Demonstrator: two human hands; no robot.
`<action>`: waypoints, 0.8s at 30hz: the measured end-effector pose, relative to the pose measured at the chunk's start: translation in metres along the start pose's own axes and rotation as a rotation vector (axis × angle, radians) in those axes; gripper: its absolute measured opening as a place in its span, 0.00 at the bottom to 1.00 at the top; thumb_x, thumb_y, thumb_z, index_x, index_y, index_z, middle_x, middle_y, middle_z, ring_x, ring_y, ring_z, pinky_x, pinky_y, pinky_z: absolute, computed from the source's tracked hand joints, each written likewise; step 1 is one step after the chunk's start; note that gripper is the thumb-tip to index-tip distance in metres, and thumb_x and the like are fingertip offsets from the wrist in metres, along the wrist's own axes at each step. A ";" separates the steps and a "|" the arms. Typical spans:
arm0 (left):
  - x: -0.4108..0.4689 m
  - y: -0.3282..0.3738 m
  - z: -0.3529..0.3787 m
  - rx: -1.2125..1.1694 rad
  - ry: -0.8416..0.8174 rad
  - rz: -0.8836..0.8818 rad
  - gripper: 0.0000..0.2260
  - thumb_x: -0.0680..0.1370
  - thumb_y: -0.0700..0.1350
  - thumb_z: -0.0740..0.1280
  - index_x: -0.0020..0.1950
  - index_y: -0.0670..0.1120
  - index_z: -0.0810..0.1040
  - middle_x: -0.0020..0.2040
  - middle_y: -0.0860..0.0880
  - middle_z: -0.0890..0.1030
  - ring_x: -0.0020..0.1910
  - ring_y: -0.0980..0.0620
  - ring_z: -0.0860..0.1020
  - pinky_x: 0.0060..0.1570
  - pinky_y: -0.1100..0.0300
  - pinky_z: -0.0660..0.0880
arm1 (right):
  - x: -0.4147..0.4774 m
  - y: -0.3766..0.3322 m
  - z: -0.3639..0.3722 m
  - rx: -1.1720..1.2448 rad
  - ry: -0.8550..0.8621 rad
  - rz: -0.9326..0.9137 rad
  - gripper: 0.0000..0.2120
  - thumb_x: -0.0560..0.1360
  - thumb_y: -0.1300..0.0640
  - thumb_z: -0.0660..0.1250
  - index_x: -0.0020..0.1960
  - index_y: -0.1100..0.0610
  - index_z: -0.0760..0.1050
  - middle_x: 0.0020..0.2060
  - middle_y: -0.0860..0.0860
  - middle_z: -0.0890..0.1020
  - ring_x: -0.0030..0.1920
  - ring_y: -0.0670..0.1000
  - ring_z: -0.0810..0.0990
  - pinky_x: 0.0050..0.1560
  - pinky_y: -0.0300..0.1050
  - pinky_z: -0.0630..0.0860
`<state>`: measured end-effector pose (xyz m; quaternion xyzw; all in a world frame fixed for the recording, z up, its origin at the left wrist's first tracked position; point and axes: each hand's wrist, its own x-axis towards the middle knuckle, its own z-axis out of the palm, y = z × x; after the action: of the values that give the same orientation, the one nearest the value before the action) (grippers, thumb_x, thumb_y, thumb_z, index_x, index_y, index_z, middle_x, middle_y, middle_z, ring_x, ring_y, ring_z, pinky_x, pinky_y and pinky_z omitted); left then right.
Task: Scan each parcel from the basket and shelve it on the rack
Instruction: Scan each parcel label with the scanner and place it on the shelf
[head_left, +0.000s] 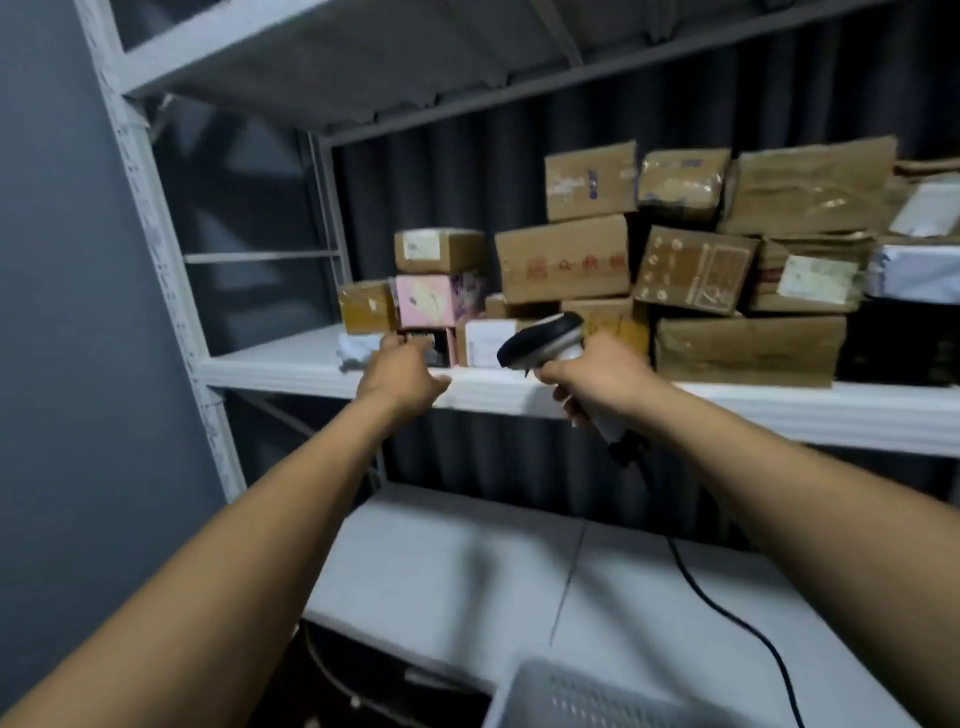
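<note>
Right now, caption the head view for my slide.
Left hand touches a small dark parcel on the rack shelf; right hand grips the barcode scanner.

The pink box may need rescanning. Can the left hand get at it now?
Probably yes: the left hand is just below the pink box, whose front is unobstructed, though a brown box sits on it.

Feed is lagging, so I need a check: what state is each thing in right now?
Left grip, touching the small dark parcel; hold unclear.
Right grip, holding the barcode scanner.
Barcode scanner, head aimed leftward.
Small dark parcel, on the middle shelf, beneath the pink box.
Basket, contents out of view.
</note>
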<state>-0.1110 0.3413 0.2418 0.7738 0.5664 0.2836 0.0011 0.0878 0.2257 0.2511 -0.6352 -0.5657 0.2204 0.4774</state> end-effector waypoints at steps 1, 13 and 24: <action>-0.018 0.006 0.009 0.002 -0.037 0.019 0.26 0.74 0.51 0.70 0.71 0.47 0.70 0.68 0.40 0.70 0.66 0.41 0.70 0.66 0.51 0.68 | -0.018 0.010 -0.007 -0.026 -0.014 0.005 0.07 0.73 0.60 0.69 0.46 0.65 0.78 0.28 0.58 0.79 0.23 0.53 0.77 0.23 0.40 0.72; -0.223 0.044 0.183 -0.006 -0.461 0.028 0.23 0.76 0.47 0.68 0.71 0.48 0.70 0.71 0.43 0.67 0.67 0.43 0.70 0.66 0.53 0.69 | -0.195 0.171 -0.047 -0.287 -0.138 0.192 0.07 0.71 0.57 0.70 0.43 0.61 0.77 0.34 0.57 0.82 0.26 0.52 0.80 0.28 0.45 0.79; -0.348 -0.004 0.339 0.089 -0.818 -0.119 0.26 0.78 0.50 0.66 0.75 0.46 0.64 0.69 0.42 0.70 0.67 0.43 0.70 0.63 0.54 0.70 | -0.236 0.334 0.017 -0.155 -0.236 0.391 0.10 0.74 0.58 0.71 0.51 0.63 0.79 0.44 0.58 0.83 0.35 0.49 0.78 0.28 0.31 0.71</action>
<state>-0.0342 0.1455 -0.1967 0.7878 0.5748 -0.0726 0.2089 0.1819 0.0445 -0.1033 -0.7372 -0.4989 0.3375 0.3061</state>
